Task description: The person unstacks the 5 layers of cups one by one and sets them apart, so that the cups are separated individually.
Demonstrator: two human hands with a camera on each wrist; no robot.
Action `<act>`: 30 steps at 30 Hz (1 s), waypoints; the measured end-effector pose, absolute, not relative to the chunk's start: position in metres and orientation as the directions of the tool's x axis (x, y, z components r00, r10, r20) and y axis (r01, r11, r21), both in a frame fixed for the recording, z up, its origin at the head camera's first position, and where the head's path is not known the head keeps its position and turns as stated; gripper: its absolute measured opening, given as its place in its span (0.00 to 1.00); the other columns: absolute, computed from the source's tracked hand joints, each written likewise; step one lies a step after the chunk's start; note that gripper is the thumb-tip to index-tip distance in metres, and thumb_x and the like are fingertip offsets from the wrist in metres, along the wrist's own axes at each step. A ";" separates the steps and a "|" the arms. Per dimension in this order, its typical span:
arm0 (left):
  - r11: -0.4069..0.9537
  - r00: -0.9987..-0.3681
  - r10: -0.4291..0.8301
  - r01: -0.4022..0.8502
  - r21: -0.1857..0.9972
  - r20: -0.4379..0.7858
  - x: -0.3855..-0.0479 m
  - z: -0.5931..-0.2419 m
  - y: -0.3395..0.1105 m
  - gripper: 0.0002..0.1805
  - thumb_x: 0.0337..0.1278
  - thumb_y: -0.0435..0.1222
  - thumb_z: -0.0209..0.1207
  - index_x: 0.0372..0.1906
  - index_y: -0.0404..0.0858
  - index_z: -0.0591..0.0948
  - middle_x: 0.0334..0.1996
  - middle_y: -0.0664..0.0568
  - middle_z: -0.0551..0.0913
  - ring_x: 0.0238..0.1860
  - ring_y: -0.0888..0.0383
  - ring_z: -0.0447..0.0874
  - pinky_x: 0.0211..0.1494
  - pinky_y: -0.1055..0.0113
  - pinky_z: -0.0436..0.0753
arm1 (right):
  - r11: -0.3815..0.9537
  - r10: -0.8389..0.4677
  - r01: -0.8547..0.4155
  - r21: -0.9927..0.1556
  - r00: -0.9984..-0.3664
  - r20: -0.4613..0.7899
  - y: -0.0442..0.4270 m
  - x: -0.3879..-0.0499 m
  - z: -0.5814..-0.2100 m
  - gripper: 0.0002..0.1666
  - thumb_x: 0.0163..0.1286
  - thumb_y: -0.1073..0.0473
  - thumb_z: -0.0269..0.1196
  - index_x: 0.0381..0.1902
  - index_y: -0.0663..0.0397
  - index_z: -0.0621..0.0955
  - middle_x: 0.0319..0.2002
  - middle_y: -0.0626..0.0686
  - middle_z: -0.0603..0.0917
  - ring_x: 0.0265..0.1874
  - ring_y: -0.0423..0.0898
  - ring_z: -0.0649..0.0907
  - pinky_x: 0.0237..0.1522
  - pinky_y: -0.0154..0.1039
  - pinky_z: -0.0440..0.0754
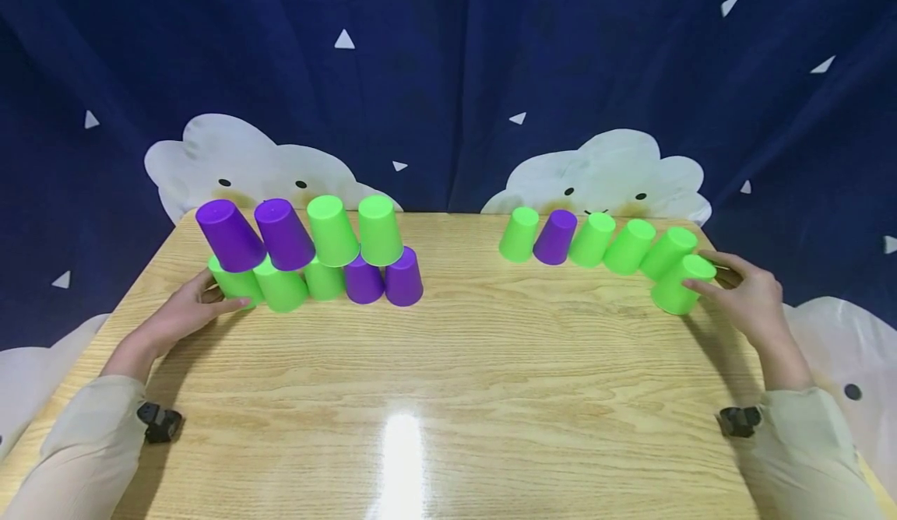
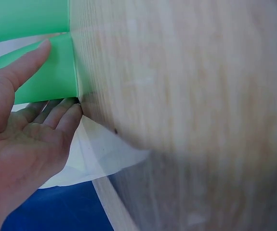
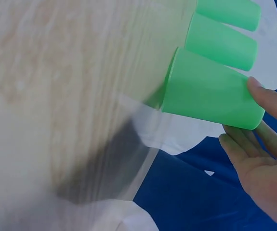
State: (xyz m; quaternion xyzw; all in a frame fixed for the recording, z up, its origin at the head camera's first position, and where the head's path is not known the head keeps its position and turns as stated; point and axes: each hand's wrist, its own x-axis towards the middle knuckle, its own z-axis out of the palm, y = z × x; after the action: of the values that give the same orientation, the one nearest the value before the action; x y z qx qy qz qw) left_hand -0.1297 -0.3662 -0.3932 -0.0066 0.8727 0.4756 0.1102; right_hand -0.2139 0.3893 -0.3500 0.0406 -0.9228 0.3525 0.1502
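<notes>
In the head view, your left hand (image 1: 184, 314) grips the leftmost lower-row green cup (image 1: 233, 280); your right hand (image 1: 753, 300) pinches the rightmost green cup (image 1: 674, 286). Left wrist view: your thumb (image 2: 26, 66) presses the cup's side. Right wrist view: you pinch near its upturned end.

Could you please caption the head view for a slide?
Left hand around a green cup in a two-tier stack, right hand around the end cup of a row.
</notes>
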 end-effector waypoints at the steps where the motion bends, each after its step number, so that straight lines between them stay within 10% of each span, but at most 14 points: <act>1: 0.547 -0.976 0.095 -0.113 0.829 -0.196 -0.130 -0.393 -0.366 0.48 0.69 0.43 0.59 0.77 0.31 0.41 0.71 0.23 0.50 0.69 0.23 0.51 0.66 0.30 0.56 | 0.740 0.038 -0.179 -0.649 -0.951 0.306 0.390 -0.214 -0.350 0.36 0.59 0.59 0.74 0.62 0.69 0.75 0.49 0.46 0.81 0.38 0.14 0.72 0.36 0.13 0.73; 7: 0.537 -0.977 0.101 -0.103 0.837 -0.185 -0.130 -0.393 -0.366 0.47 0.69 0.42 0.59 0.77 0.31 0.42 0.71 0.24 0.51 0.69 0.24 0.52 0.66 0.30 0.56 | 0.716 0.063 -0.166 -0.678 -0.952 0.299 0.394 -0.213 -0.351 0.37 0.58 0.59 0.75 0.62 0.67 0.75 0.44 0.33 0.79 0.36 0.13 0.73 0.36 0.13 0.73; 20: 0.540 -0.977 0.095 -0.111 0.834 -0.191 -0.130 -0.393 -0.365 0.47 0.69 0.42 0.59 0.77 0.31 0.43 0.71 0.24 0.52 0.69 0.25 0.53 0.66 0.30 0.56 | 0.743 0.060 -0.146 -0.654 -0.958 0.282 0.395 -0.211 -0.350 0.38 0.61 0.54 0.73 0.65 0.65 0.74 0.58 0.54 0.80 0.44 0.16 0.74 0.42 0.13 0.72; 30: 0.550 -0.975 0.090 -0.120 0.827 -0.201 -0.130 -0.394 -0.367 0.47 0.69 0.43 0.59 0.77 0.32 0.41 0.72 0.24 0.50 0.69 0.24 0.52 0.66 0.29 0.55 | 0.712 0.048 -0.249 -0.656 -0.916 0.399 0.371 -0.207 -0.329 0.31 0.62 0.63 0.71 0.62 0.64 0.77 0.54 0.44 0.82 0.51 0.23 0.77 0.52 0.17 0.71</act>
State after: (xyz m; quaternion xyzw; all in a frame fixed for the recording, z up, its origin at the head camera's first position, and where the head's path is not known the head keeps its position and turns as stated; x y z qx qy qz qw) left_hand -0.1301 -0.3666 -0.3940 -0.0088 0.8733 0.4744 0.1106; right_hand -0.2069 0.3707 -0.3289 0.0556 -0.9039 0.3752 0.1976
